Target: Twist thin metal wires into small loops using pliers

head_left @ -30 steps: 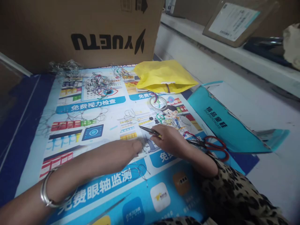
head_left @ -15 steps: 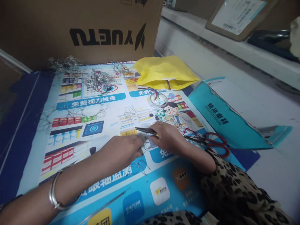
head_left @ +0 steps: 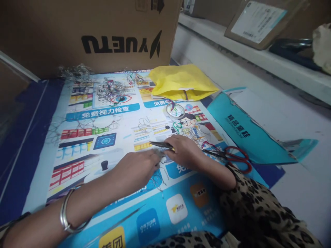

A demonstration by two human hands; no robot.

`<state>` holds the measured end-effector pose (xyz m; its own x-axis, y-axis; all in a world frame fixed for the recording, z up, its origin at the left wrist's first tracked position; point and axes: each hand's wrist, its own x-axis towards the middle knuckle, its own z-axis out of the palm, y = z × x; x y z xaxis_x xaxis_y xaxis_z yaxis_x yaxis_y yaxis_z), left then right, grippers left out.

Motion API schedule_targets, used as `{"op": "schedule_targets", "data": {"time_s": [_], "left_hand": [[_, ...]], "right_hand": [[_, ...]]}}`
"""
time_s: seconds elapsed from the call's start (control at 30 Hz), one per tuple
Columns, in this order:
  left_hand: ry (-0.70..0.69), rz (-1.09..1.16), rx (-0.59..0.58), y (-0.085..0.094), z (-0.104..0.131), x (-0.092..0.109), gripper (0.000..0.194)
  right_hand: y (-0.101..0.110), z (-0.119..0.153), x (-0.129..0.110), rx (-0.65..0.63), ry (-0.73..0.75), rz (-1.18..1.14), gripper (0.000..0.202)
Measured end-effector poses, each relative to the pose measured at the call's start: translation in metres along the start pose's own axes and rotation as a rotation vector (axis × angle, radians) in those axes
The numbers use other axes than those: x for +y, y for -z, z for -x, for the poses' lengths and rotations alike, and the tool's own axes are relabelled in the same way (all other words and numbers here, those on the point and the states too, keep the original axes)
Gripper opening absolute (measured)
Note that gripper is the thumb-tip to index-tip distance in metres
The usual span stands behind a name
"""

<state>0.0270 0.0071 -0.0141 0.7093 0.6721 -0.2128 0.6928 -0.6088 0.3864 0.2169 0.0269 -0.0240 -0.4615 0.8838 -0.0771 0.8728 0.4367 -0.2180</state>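
Carton (head_left: 108, 20) (upside-down "YUETU") stands beyond the right hand (head_left: 183, 151), gripping pliers (head_left: 160, 144), and left hand (head_left: 138, 168), pinching wire (head_left: 159, 152).

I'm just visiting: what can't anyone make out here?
All in the head view:
Dark pointed tool: rear end hidden by the right hand.
Left hand: its own curled fingers hide what, if anything, they hold.
Yellow bag: its sides hide any contents.
Cardboard box: top cut off by the upper edge.
Parcel label: print too small and blurred.
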Motion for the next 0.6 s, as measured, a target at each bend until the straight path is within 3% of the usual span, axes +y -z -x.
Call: {"op": "schedule_targets", "data": {"time_s": [0.43, 0.6], "left_hand": [[-0.014, 0.066, -0.013, -0.0057, -0.0050, 0.0077, 0.014], [-0.098, 0.104, -0.012, -0.0042, -0.0049, 0.0054, 0.017]], "right_hand": [[-0.0012, 0.0006, 0.0008, 0.018, 0.008, -0.009, 0.021], [-0.0004, 0.0009, 0.0011, 0.015, 0.016, -0.010, 0.022]]}}
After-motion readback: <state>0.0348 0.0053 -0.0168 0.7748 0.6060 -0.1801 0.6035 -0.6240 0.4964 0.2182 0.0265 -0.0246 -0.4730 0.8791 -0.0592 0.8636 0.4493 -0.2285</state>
